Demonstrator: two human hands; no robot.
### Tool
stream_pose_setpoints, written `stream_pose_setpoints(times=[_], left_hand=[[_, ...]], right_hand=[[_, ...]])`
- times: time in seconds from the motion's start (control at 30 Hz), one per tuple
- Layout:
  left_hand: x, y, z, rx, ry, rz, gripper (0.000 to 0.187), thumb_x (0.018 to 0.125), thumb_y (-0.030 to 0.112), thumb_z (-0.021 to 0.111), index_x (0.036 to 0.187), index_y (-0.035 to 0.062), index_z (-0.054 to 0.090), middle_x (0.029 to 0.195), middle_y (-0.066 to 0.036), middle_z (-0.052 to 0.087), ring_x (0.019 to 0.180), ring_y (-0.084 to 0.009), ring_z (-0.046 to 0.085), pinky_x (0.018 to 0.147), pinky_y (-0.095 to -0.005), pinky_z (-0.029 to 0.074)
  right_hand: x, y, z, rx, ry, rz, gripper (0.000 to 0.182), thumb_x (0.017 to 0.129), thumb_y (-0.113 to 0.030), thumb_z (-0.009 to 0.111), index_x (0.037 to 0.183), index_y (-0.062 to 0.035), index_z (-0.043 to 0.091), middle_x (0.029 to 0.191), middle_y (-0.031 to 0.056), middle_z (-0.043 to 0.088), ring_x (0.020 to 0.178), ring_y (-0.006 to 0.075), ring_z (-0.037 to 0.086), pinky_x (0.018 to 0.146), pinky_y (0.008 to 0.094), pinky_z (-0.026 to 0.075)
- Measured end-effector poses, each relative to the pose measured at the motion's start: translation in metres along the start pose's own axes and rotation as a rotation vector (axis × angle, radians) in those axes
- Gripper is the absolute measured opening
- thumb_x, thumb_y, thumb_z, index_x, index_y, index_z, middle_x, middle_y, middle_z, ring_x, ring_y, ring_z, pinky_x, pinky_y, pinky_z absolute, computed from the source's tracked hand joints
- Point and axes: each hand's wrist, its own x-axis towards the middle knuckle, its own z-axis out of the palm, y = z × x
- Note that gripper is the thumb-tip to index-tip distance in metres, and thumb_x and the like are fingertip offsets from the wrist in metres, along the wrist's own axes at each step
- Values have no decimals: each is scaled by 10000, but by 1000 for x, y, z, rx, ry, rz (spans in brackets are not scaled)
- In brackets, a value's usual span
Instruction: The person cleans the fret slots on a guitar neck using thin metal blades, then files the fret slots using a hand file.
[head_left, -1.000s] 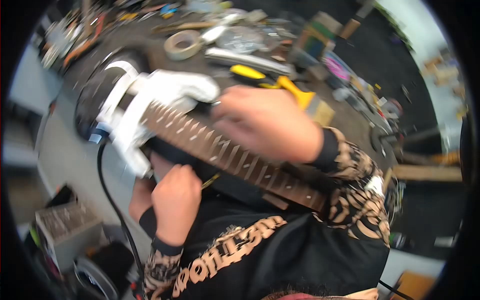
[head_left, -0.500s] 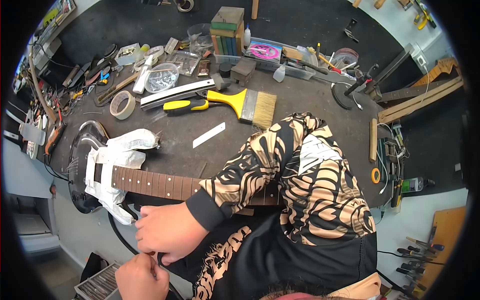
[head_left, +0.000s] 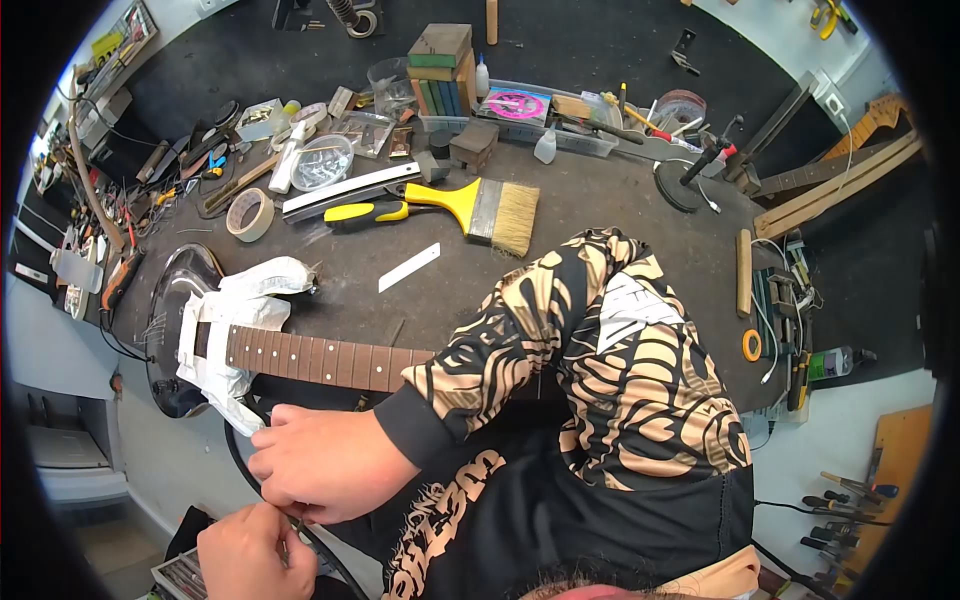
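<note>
Fingers curled, my right hand [head_left: 325,462] is at the bench's front edge, just below the guitar neck. Lower and to the left, close against it, is my left hand [head_left: 252,552], thumb and fingers pinched together. What lies between their fingertips is too small and hidden to name. A black cable [head_left: 338,568] passes beside both hands. Above them lies an electric guitar [head_left: 165,340] with a dark body, partly covered in white masking [head_left: 215,370]. Its brown fretboard [head_left: 310,360] runs right under my patterned sleeve [head_left: 500,345], which hides the far end.
On the dark bench [head_left: 330,280] lie a white strip [head_left: 410,267], a wide yellow brush [head_left: 485,212], a yellow-handled tool [head_left: 365,213], a steel ruler [head_left: 350,190] and a tape roll [head_left: 250,215]. A black stand [head_left: 680,185] is at the right. A drawer of tools [head_left: 180,575] sits low left.
Both hands have shifted slightly left, still close together with fingers closed. The guitar appears slightly to the right as the view shifts.
</note>
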Motion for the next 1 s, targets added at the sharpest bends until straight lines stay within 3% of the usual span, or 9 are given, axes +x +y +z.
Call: stream_pose_setpoints(times=[0.17,0.2,0.27,0.37,0.43,0.63,0.77,0.9,1.0], left_hand=[[-15,0,-8,-211,249,-135,231,1099,120,816,1276,-18,766,953,-167,738,813,-313,724,782,-453,590],[-19,-11,1,-225,293,-121,330,1114,133,833,1403,-5,754,992,-114,722,847,-231,690,802,-397,587],[-20,-24,18,-340,266,-121,316,1115,125,829,1394,-5,758,1009,-132,741,869,-249,709,822,-388,592],[-7,-41,50,-478,157,-102,350,1054,132,851,1364,1,756,1042,-177,756,903,-312,722,862,-430,592],[7,-49,87,-524,200,-24,352,921,115,878,1222,-17,753,986,-227,744,861,-420,731,799,-521,591],[21,-64,118,-391,180,-23,417,976,215,917,1302,24,739,1033,-142,727,975,-378,738,859,-492,583],[23,-72,133,-448,208,-63,457,958,192,914,1346,25,738,1045,-133,737,968,-348,727,881,-458,591],[31,-73,142,-490,138,16,456,996,240,904,1363,26,740,1073,-136,751,1003,-349,748,901,-471,599],[29,-77,141,-518,136,62,438,1043,272,886,1386,37,746,1107,-139,762,1046,-355,759,928,-487,600]], right_hand=[[-15,3,-109,-134,155,166,156,875,-211,854,961,-95,797,1016,114,721,1054,352,712,894,520,586],[-34,14,-142,-329,444,174,177,889,-176,876,1004,-78,783,997,114,739,1049,349,738,901,512,607],[-87,48,-239,-708,560,244,222,927,-160,855,1103,-29,825,1073,187,772,1020,378,767,876,486,641],[-198,70,-349,-880,771,788,226,1008,-239,806,1046,-20,847,960,142,827,884,276,810,819,427,635],[-279,92,-396,-1121,841,1027,297,999,-321,811,1094,-46,872,973,170,863,955,334,849,875,452,650],[-423,140,-473,-1516,780,1381,469,1056,-411,781,1384,-77,814,1358,258,845,1311,457,798,1113,557,624],[-271,115,-365,-1223,700,1014,288,1094,-247,808,1296,-40,799,1265,184,837,1110,363,821,967,490,637],[-152,106,-223,-523,50,743,228,1025,-141,858,1199,-28,764,1155,123,774,1121,332,727,1028,463,588],[-130,121,-176,-533,-170,669,255,968,-113,887,1163,-40,740,1158,131,744,1201,372,685,1067,486,565]])
